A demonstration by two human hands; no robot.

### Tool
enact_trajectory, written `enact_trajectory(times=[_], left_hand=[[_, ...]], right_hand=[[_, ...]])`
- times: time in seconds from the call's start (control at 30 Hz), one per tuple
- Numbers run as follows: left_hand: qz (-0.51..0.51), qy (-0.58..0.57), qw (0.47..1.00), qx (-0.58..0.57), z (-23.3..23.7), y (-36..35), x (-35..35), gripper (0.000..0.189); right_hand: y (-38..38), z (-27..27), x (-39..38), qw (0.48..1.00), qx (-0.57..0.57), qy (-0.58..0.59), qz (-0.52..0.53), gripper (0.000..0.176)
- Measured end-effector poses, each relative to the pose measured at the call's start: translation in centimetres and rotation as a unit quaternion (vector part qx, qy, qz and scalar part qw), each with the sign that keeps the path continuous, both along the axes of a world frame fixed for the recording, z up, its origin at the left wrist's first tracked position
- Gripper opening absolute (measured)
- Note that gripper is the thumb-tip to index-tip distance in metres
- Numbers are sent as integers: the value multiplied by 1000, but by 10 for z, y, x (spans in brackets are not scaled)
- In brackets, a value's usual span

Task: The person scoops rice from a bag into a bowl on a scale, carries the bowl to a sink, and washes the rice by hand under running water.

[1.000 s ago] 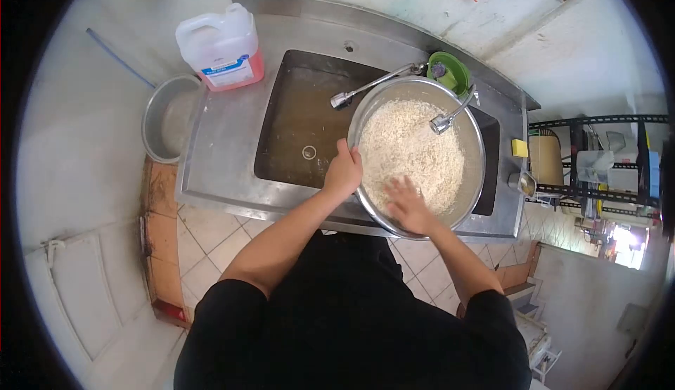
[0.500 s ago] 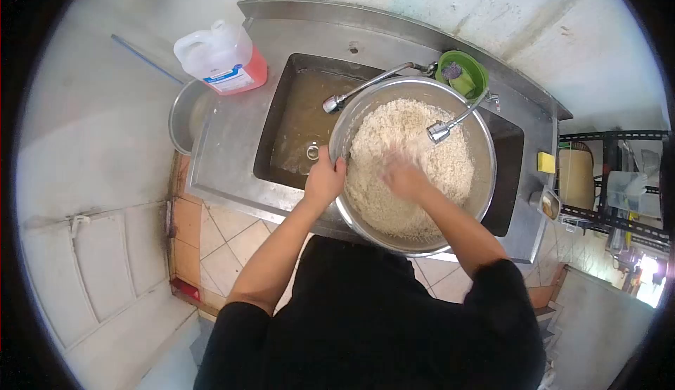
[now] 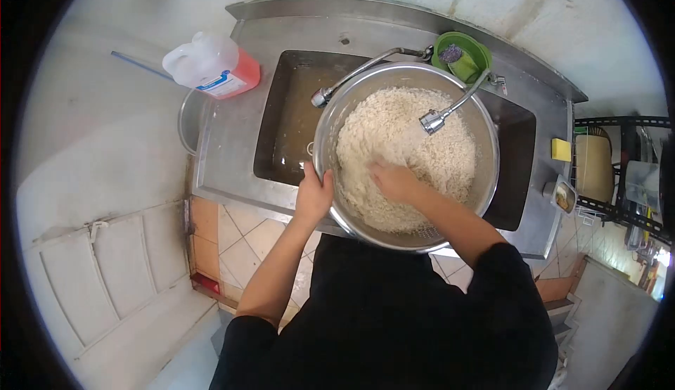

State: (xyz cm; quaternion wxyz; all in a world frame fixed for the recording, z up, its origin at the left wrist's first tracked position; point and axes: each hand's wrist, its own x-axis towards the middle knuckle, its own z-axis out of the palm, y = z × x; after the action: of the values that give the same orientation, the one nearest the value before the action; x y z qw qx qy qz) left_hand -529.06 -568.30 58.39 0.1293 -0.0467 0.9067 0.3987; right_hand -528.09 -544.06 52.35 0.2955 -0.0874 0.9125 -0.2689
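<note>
A large metal colander point(image 3: 489, 179) rests over the sink and holds a heap of pale, rice-like grain point(image 3: 443, 151). On its left rim is my left hand point(image 3: 313, 194), closed around the edge with the thumb on top. My right hand point(image 3: 395, 182) is pushed into the grain left of the middle. Its fingertips are buried, so their grip is hidden. Just above the grain hangs the chrome head of a bent faucet point(image 3: 432, 121). A second faucet point(image 3: 322, 97) reaches to the colander's upper left side.
Water stands in the left sink basin point(image 3: 285, 119). A jug of pink liquid point(image 3: 235, 73) is on the counter at left. Behind the colander sits a green tub point(image 3: 481, 49) with scrubbers. At right are a yellow sponge point(image 3: 561, 149), a small metal container point(image 3: 562, 194) and a black rack point(image 3: 619, 121).
The colander sits slightly further left and higher in view, with its front perforations now showing. My right hand has shifted a little left through the grain. My left hand stays on the rim.
</note>
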Motion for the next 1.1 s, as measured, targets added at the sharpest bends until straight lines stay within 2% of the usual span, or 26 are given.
enact_trajectory(times=[0.07,0.13,0.2,0.27,0.33,0.4,0.47,0.5,0.53,0.57,0.67,0.7,0.73,0.8,0.83,0.9,0.93,1.0,1.07,1.1], left_hand=[[-17,-32,999,23,3,-10,7,38],[-38,-72,996,47,8,-12,-1,39],[12,-48,993,104,12,-5,-27,38],[18,5,982,190,-9,7,-68,36],[7,18,985,173,-10,15,-88,35],[1,31,988,153,-13,20,-85,34],[35,107,983,149,-21,13,-48,31],[36,100,984,145,-19,9,-25,31],[64,46,986,147,-13,4,-2,30],[88,-7,985,148,-10,-1,8,28],[55,-29,983,173,-24,-19,9,30],[69,-61,968,234,-27,-21,-4,33],[66,-64,966,240,-24,-19,-18,33],[54,0,974,219,-17,-15,-42,34],[55,-15,972,226,-18,-15,-45,34],[82,-20,967,241,-24,-14,-31,34],[101,-24,963,250,-26,-12,-22,34],[101,0,965,241,-17,-10,-12,32],[91,-1,968,235,-8,-11,-4,31],[96,4,967,236,-11,-13,-2,31]], right_hand=[[35,20,12,984,-149,42,84,39],[74,17,38,979,-168,111,-34,35],[97,51,38,974,-77,158,-142,34],[104,55,18,937,-35,184,-295,31],[123,-3,-12,918,70,254,-295,37],[89,-19,-46,883,-82,220,-407,41],[38,-24,-83,891,67,260,-365,50],[9,-33,-93,890,21,268,-368,53],[-20,-41,-98,888,-26,273,-370,56],[-47,-26,-93,928,-32,208,-308,56],[-82,19,-24,992,-36,45,-116,55],[-78,29,0,997,-39,46,-56,55],[-69,37,25,998,-41,44,5,55],[-49,29,80,988,-1,128,86,56],[-41,35,93,988,4,123,88,56],[-31,43,101,993,51,-11,106,62],[-37,36,93,993,51,-12,108,62],[-61,16,58,988,131,-5,82,70],[-81,16,0,974,120,-182,-69,82],[-88,10,-25,968,128,-175,-129,78]])
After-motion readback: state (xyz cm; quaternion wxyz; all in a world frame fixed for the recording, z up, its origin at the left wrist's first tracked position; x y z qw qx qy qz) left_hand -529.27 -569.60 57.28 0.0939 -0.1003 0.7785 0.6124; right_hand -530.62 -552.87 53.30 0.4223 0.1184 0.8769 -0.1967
